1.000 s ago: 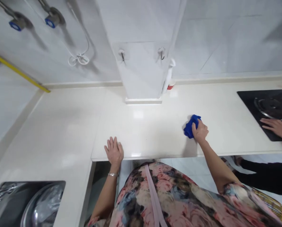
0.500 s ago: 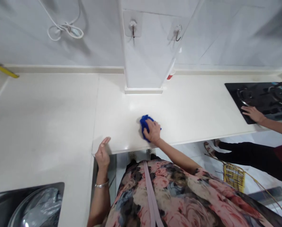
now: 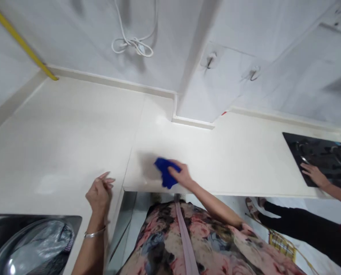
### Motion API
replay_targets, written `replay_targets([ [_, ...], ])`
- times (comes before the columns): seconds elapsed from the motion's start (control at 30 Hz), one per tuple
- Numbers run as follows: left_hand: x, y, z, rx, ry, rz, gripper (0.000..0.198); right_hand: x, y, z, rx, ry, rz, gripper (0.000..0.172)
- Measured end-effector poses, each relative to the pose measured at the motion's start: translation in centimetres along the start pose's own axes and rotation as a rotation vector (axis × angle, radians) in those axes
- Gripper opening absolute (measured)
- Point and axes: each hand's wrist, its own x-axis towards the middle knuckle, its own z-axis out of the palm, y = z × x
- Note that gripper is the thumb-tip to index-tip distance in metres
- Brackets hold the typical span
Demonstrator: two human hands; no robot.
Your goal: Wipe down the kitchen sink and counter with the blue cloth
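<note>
A crumpled blue cloth (image 3: 165,173) is gripped in my right hand (image 3: 182,175), near the front edge of the white countertop (image 3: 230,160). A shadow falls on the counter to its left, so the cloth looks lifted a little off the surface. My left hand (image 3: 99,191) is over the counter near its inner corner, with a silver bangle on the wrist. It holds nothing, and its fingers are loosely bent and apart.
At lower left a sink (image 3: 78,225) holds a metal bowl (image 3: 4,248). Another person's hand (image 3: 315,175) rests by the black gas stove (image 3: 290,147) at right. A yellow basket (image 3: 282,244) stands on the floor. Hooks (image 3: 212,59) and a coiled white cable (image 3: 133,46) hang on the wall.
The view has swung left. My right hand has raised the blue cloth, which lay pressed on the counter. My left hand has moved left from the counter's edge, over the counter.
</note>
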Motion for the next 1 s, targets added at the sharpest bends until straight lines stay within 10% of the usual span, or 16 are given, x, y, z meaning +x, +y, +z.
replay_targets([
  [0.17, -0.3, -1.2, 1.4, 0.214, 0.041, 0.006, 0.055, 1.0, 4.4, -17.7, -0.255, 0.87, 0.109, 0.076],
  [0.33, 0.1, -1.5, 1.2, 0.192, 0.012, -0.079, 0.053, 1.8, 7.5, -23.7, -0.775, 0.788, 0.451, 0.072],
  [0.63, 0.5, -1.7, 0.8, 0.274, -0.103, -0.13, 0.054, 15.6, 5.7, -12.2, -0.95, 0.617, 0.473, 0.068],
  [0.87, 0.6, -2.3, 0.6, 0.317, -0.247, -0.248, 0.059, 19.9, 0.5, 5.2, -1.226, 0.08, 0.029, 0.072],
  [1.0, 0.0, -2.8, 1.2, 0.312, -0.168, -0.223, 0.052, 19.7, -1.7, 11.1, -1.129, -0.245, -0.292, 0.072],
])
